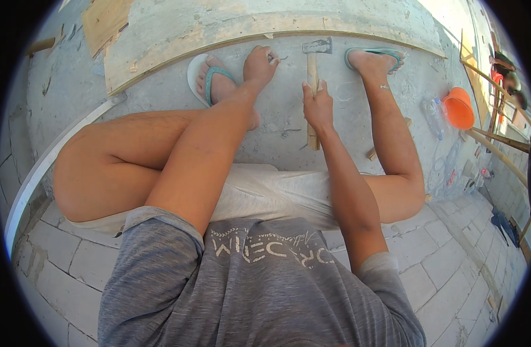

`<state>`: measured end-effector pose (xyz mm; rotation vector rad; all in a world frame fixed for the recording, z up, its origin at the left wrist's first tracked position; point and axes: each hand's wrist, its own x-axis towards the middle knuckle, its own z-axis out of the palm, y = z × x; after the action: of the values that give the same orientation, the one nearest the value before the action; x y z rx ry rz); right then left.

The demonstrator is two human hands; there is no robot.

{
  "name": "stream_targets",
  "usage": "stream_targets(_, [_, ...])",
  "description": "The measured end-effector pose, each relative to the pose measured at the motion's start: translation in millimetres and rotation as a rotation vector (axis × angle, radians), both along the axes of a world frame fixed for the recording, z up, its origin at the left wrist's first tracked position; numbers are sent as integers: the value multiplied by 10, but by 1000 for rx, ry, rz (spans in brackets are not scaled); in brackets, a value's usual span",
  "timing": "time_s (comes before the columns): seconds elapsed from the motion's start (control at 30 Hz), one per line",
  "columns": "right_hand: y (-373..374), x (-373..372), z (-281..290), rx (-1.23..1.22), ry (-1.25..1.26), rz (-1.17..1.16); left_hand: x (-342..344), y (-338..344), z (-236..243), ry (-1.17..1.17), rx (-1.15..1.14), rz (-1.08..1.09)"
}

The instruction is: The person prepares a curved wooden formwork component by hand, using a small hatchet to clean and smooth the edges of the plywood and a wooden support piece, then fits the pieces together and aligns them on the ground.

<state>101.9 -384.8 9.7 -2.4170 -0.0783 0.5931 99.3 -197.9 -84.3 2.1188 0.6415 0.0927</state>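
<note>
Rough grey concrete floor (277, 147) spreads beneath a seated person, with pale blocks (98, 260) along its near edge. At the floor's left edge, a long metal strip (43, 169) runs up toward the left end of a pale wooden board (161, 62) lying across the far side. Near that board's front edge is a green-strapped sandal (195, 75) on the left foot. Just beside it, the left grip (258, 66) is curled nearly closed and seems to pinch a thin dark piece (284, 58), perhaps a nail, too small to be sure.

Next comes the hammer (312, 69), its head close to the middle of the board's front edge and its handle toward the person. The right grip (318, 108) is wrapped around the handle; whether the hammer rests on the floor or hangs just above it, I cannot tell. The step in hand looks like holding and readying rather than striking; the next move seems to call for a steady handle and left fingertips clear of the head.

Farther right, past a small wood offcut (372, 154), a clear plastic bottle (434, 117) lies beside an orange bucket (461, 114) near the floor's right edge. What either contains cannot be made out.
</note>
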Motion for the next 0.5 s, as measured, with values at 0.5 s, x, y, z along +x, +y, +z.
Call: stream_targets(0.5, [135, -99, -150, -213, -58, 193, 27, -7, 82, 64, -59, 82])
